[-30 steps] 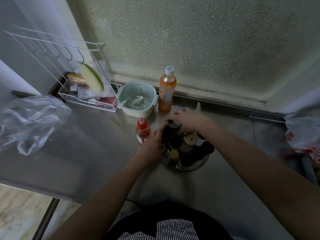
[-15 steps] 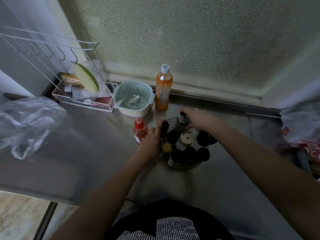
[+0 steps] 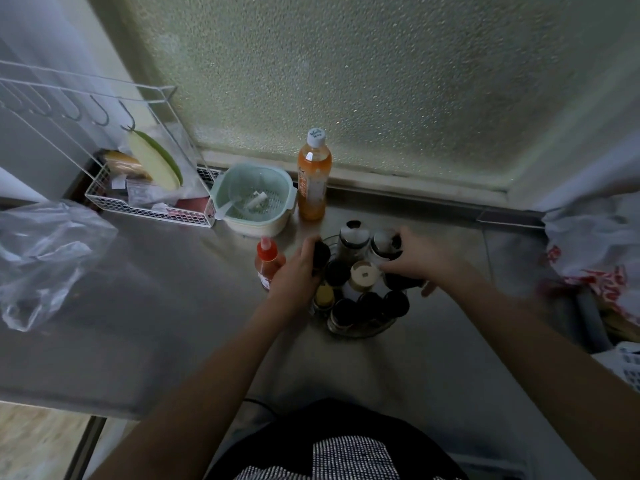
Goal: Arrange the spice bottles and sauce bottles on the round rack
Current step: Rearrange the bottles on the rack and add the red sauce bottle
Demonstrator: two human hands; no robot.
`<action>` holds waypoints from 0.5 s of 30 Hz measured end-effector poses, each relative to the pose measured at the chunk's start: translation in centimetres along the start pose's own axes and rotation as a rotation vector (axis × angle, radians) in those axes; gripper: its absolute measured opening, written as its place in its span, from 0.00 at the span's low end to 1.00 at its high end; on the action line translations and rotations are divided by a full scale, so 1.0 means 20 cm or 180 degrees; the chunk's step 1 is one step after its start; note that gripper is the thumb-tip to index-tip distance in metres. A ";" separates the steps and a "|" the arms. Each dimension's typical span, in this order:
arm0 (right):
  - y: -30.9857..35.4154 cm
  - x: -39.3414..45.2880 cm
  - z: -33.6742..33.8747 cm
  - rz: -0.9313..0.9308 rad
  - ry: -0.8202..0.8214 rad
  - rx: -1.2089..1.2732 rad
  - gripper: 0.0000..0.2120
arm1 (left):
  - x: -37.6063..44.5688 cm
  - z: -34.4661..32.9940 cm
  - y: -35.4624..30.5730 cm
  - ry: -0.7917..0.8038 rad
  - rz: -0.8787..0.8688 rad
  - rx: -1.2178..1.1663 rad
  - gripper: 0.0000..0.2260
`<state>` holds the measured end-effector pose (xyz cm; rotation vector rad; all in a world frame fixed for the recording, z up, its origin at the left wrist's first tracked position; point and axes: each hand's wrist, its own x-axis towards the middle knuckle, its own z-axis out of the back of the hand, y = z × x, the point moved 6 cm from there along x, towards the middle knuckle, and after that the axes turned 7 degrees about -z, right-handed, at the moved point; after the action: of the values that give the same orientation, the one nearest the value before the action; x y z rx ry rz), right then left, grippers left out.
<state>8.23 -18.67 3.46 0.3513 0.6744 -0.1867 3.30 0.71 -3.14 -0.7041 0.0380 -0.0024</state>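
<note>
The round rack (image 3: 375, 330) stands on the steel counter, filled with several dark-capped bottles and one cream-lidded jar (image 3: 363, 274). My left hand (image 3: 298, 271) wraps a dark bottle (image 3: 320, 253) at the rack's left edge. My right hand (image 3: 420, 259) grips a dark-lidded bottle (image 3: 384, 247) at the rack's back right. A glass bottle with a black cap (image 3: 352, 239) stands between the two hands. A small red sauce bottle (image 3: 267, 261) sits on the counter just left of my left hand. A tall orange bottle (image 3: 313, 176) stands behind the rack by the window.
A pale green colander bowl (image 3: 254, 199) sits left of the orange bottle. A white wire basket (image 3: 145, 188) holds items at the back left. A clear plastic bag (image 3: 45, 254) lies far left, a printed bag (image 3: 595, 251) far right. The counter edge (image 3: 69, 403) drops off lower left.
My right hand moved from the black-capped bottle at the rack's back to a bottle on its right side. My left hand stayed on the dark bottle at the left edge.
</note>
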 end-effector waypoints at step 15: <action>0.46 -0.42 0.66 0.1353 -0.0975 0.0398 0.17 | -0.15 0.02 0.05 -0.0337 0.0192 -0.0763 0.25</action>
<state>11.93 -14.68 20.67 0.5643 0.2753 0.1223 0.25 1.80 -3.41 -0.9415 -0.0427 0.0987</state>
